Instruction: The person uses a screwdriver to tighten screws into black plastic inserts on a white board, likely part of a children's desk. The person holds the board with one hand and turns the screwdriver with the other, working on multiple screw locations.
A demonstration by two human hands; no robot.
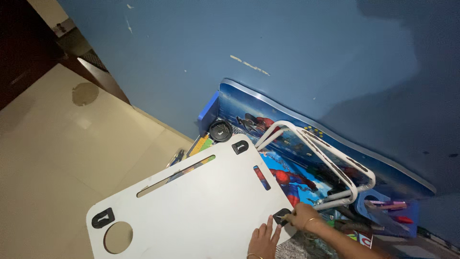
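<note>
The left hand (262, 242) is cut off by the bottom edge.

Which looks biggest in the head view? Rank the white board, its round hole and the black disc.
1. White board, by far.
2. Round hole.
3. Black disc; it looks only slightly smaller and lies farther off, so ranks two and three are unsure.

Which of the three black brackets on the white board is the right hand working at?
The black bracket at the board's lower right corner, under the right hand. The top bracket and the lower-left bracket, beside the round hole, are untouched.
</note>
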